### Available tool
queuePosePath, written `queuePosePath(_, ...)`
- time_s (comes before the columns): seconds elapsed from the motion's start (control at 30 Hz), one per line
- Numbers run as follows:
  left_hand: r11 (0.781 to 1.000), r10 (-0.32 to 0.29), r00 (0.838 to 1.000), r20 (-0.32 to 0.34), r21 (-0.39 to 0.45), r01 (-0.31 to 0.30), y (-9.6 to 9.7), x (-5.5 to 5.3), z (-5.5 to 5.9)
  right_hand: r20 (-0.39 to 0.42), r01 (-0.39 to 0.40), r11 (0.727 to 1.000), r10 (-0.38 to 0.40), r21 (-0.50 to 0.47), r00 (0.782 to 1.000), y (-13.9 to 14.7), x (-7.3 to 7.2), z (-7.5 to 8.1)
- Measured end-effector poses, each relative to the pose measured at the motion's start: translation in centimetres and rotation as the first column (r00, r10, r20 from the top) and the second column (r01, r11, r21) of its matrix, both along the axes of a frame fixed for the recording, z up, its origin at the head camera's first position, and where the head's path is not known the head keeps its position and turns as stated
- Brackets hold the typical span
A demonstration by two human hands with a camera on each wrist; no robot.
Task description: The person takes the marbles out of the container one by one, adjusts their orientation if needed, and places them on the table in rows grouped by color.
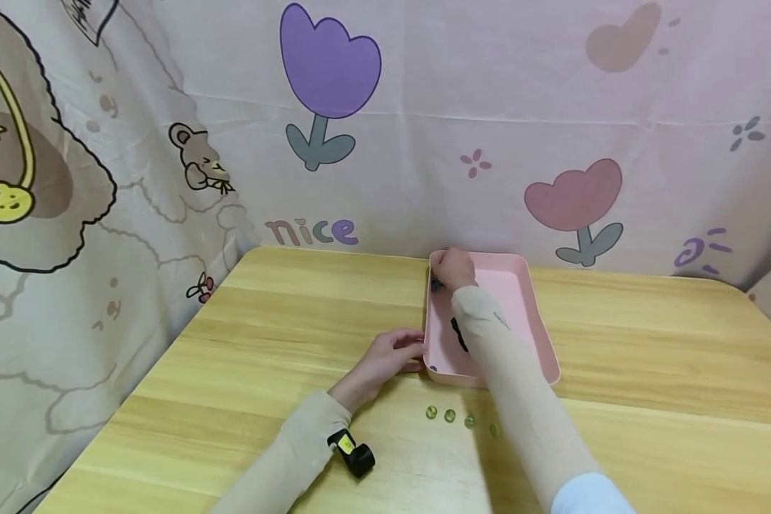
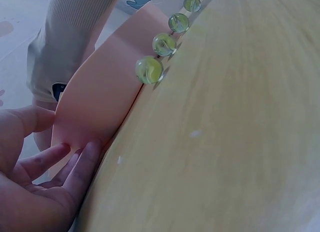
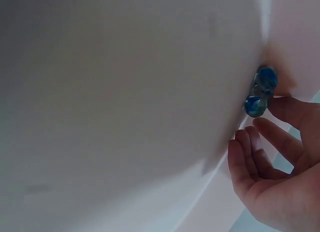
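Observation:
A pink tray [image 1: 514, 314] stands on the table. My right hand [image 1: 456, 269] reaches into its far left corner, by a few blue glass marbles [image 3: 257, 106] against the wall. In the right wrist view, thumb and forefinger touch or nearly touch the nearer marble, the other fingers loosely bent; no clear pinch shows. My left hand [image 1: 388, 359] rests its fingertips against the tray's outer left wall near the front corner, the fingers relaxed. Several clear yellow-green marbles [image 2: 149, 70] lie in a row on the table before the tray's front wall.
A small dark marble-like thing [image 1: 433, 368] sits in the tray's front left corner. The wood-grain table [image 1: 283, 314] reaches back to a printed cloth [image 1: 424, 178]. A black camera [image 1: 353, 455] is strapped to the left wrist. My right forearm crosses over the tray.

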State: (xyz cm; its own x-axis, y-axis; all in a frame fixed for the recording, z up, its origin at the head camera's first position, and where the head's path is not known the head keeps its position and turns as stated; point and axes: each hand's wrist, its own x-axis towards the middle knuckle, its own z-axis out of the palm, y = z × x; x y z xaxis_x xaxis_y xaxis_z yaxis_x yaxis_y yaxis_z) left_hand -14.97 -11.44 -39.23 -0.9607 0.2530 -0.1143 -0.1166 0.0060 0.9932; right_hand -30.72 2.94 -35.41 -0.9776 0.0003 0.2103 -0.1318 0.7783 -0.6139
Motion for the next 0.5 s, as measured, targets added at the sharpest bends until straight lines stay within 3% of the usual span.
queuePosePath(0.2, 1.0, -0.002, 1.0, 0.007, 0.0, 0.002, -0.08, 0.17, -0.15, 0.056, 0.023, 0.998, -0.026, 0.055, 0.998, -0.19, -0.35, -0.39)
queuePosePath(0.5, 1.0, -0.002, 1.0, 0.001, -0.011, 0.002, -0.02, 0.01, 0.08, 0.023, -0.005, 0.996, 0.004, 0.085, 1.0, -0.23, -0.61, -0.12)
